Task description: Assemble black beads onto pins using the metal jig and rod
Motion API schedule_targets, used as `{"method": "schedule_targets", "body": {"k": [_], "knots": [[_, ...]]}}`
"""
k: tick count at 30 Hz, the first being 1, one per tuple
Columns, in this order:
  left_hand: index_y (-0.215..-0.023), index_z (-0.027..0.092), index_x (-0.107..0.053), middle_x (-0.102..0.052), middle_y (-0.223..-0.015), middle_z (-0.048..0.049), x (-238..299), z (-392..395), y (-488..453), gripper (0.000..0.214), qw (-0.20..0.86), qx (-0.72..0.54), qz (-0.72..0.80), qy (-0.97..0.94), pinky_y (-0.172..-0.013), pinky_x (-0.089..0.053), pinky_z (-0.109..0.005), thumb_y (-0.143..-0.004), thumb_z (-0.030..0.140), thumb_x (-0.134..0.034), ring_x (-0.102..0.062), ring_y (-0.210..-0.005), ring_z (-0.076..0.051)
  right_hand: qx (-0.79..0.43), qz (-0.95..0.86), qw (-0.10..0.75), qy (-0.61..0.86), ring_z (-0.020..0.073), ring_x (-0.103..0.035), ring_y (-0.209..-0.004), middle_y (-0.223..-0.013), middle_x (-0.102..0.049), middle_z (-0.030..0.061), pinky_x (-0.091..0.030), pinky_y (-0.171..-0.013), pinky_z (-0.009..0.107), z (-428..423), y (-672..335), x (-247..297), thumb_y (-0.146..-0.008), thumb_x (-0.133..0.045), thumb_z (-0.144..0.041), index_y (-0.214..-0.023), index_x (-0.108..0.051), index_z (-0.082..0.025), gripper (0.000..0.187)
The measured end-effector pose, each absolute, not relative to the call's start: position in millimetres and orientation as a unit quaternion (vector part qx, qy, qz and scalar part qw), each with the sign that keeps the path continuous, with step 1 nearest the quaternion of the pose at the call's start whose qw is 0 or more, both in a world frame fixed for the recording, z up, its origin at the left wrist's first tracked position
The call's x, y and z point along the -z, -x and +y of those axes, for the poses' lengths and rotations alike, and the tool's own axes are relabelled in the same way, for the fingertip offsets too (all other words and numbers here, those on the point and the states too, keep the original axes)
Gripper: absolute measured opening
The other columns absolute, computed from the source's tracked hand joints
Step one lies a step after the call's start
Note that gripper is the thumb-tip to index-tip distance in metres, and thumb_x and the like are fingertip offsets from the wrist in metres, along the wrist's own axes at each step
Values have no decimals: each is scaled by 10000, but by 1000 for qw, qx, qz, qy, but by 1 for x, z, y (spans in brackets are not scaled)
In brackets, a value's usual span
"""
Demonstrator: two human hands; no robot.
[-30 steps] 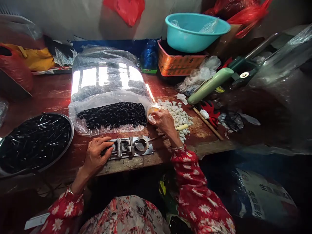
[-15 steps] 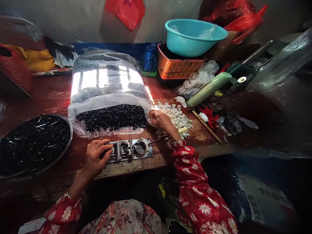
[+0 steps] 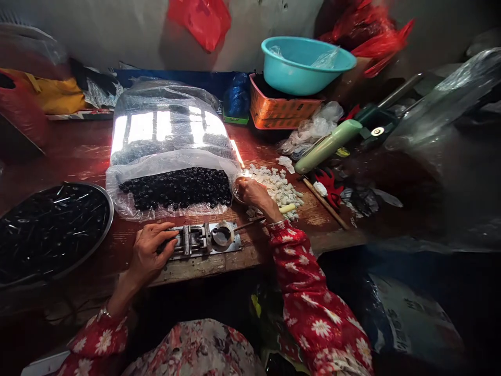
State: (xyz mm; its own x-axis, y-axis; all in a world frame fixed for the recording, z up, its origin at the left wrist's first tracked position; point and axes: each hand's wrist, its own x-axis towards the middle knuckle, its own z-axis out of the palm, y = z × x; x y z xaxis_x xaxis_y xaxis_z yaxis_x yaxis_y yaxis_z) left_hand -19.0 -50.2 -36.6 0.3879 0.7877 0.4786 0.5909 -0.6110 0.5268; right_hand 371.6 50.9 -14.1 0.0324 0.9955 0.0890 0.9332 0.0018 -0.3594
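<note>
- The red-brown desk (image 3: 92,138) has scuffed paint and a worn front edge.
- Near that edge lies the metal fixture (image 3: 199,241); the left hand (image 3: 152,249) curves at its left end, and I cannot tell whether it pinches anything.
- The right hand (image 3: 254,194) reaches into a small dish (image 3: 235,196), fingertips hidden, so its grip cannot be told.
- Beside the dish sit pale pieces (image 3: 284,186) and a clear bag (image 3: 143,151) of black pieces, glaring with light.
- Behind, a turquoise basin (image 3: 305,73) tops an orange basket (image 3: 279,107) before a grey wall (image 3: 136,39).
</note>
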Motion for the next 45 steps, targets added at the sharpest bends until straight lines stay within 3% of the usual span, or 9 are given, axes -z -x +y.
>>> {"method": "schedule_targets", "body": {"k": [7, 10, 16, 21, 25, 34, 41, 45], "knots": [[-1090, 278, -764, -767, -1248, -46, 35, -50, 17, 170, 133, -360, 424, -820, -970, -454, -462, -1017, 338, -623, -661, -1130, -260, -79, -698, 84, 707, 213, -668, -940, -1143, -740, 147, -420, -775, 289, 47, -374, 5, -911, -669, -200, -1094, -727, -162, 196], [-1085, 282, -766, -771, -1238, -42, 34, -51, 16, 174, 130, -357, 430, -819, -950, -456, -453, -1018, 342, -616, -664, -1114, -258, -74, -696, 72, 710, 234, -675, -952, -1139, -746, 157, -422, -783, 308, 47, -374, 3, -945, -628, -190, -1066, -737, -164, 164], [-1084, 282, -764, -768, -1240, -41, 35, -51, 16, 164, 126, -364, 426, -819, -946, -459, -448, -1013, 328, -623, -666, -1121, -260, -76, -695, 45, 714, 226, -682, -881, -1046, -769, 132, -407, -753, 312, 51, -366, 4, -837, -685, -90, -1073, -766, -182, 266], [-1090, 283, -765, -768, -1239, -42, 37, -51, 16, 170, 128, -362, 428, -818, -953, -458, -449, -1013, 327, -620, -666, -1122, -258, -66, -679, 48, 730, 235, -684, -866, -1051, -776, 158, -395, -732, 323, 45, -364, 2, -914, -637, -167, -1049, -777, -163, 195], [-1093, 284, -762, -764, -1242, -41, 37, -51, 17, 166, 133, -363, 429, -817, -982, -454, -456, -1010, 320, -624, -662, -1138, -260, -63, -663, 62, 743, 259, -694, -896, -1044, -787, 160, -401, -723, 318, 38, -368, -3, -945, -632, -253, -1061, -783, -185, 203], [-1095, 284, -763, -764, -1261, -44, 36, -52, 16, 180, 137, -354, 435, -817, -1009, -458, -465, -1019, 335, -608, -660, -1175, -256, -75, -660, 131, 736, 253, -684, -960, -1055, -783, 144, -441, -807, 312, 21, -364, -14, -951, -517, -180, -1024, -751, -160, 246], [-1157, 287, -756, -755, -1299, -50, 37, -54, 15, 212, 143, -360, 445, -807, -1040, -475, -472, -1016, 360, -615, -662, -1210, -257, -149, -703, 290, 632, 218, -639, -810, -892, -731, 56, -469, -768, 308, -22, -332, -17, -958, -522, -290, -914, -685, -221, 182], [-1157, 280, -753, -749, -1311, -53, 38, -55, 16, 208, 148, -370, 441, -804, -1050, -479, -466, -1013, 354, -623, -660, -1223, -255, -153, -689, 303, 640, 220, -635, -797, -857, -722, 57, -465, -757, 313, -26, -326, -16, -946, -528, -299, -900, -686, -219, 183]]}}
